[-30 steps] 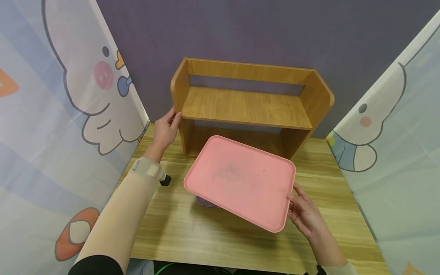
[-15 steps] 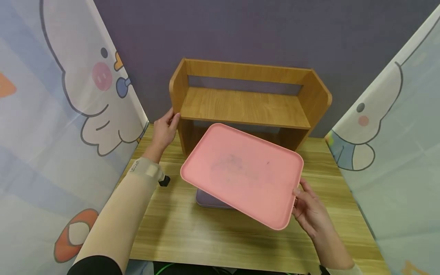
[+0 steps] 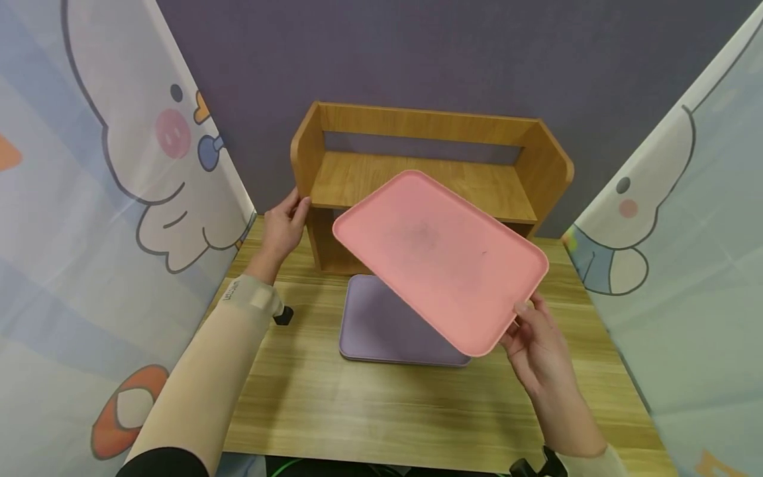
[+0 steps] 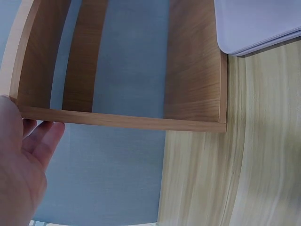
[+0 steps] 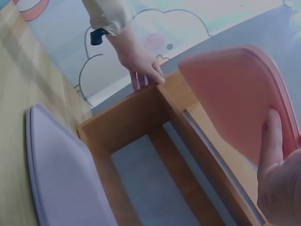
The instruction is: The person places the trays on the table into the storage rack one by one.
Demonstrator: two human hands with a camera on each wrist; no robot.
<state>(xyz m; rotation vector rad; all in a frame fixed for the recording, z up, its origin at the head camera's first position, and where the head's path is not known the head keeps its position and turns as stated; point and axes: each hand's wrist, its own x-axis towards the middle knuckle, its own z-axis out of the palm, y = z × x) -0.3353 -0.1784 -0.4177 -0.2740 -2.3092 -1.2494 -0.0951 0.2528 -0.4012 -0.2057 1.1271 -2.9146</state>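
The right hand [image 3: 539,358] rises from the near right corner of the table [image 3: 352,417], wrist low and fingers aimed forward and left. It grasps the pink tray [image 3: 441,265] near the middle of one short edge, thumb over the rim and fingers beneath. The tray is held above the table, forward and left of this hand; its long axis slants away from the grip toward the far left, and its face is tilted up toward the head camera.

Left of the right hand and lower, the purple trays [image 3: 381,324] lie stacked flat on the table, partly hidden by the pink one. Their long axis runs left to right, roughly along the shelf front.

Farther off, the left arm reaches straight forward. The left hand [image 3: 283,228] grips the side panel of the wooden shelf [image 3: 411,179], thumb at the front edge and fingers along the outer face. The two-level shelf stands upright just right of that hand, its long axis left to right, before a dark wall [image 3: 417,53].
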